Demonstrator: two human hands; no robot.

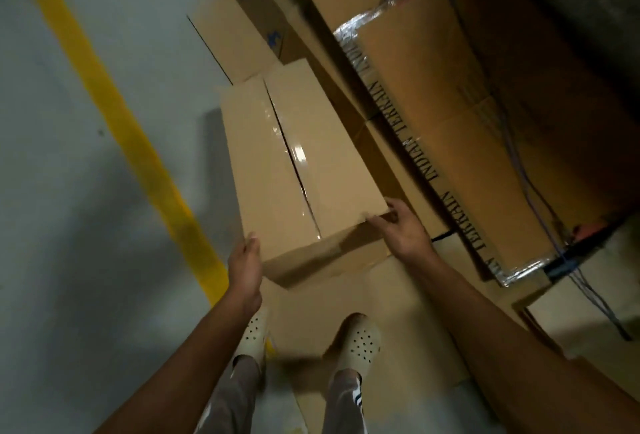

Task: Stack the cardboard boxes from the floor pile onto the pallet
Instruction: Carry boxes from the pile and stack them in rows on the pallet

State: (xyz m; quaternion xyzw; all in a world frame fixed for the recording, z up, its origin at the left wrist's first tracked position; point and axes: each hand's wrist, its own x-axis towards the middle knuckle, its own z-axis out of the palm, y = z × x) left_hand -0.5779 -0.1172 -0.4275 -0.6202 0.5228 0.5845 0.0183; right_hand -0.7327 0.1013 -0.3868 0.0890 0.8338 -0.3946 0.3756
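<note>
A grey concrete floor (69, 191) with a painted yellow line (114, 115) runs beside stacked cartons. The long cardboard box (304, 170) is held by its near end, the left hand (246, 267) gripping the left corner and the right hand (401, 229) the right corner. It looks mid-carry. Next it needs lining up square with the big printed cartons (467, 122); no pallet is visible. The box is smooth and matte, with glossy clear tape along its top seam.
</note>
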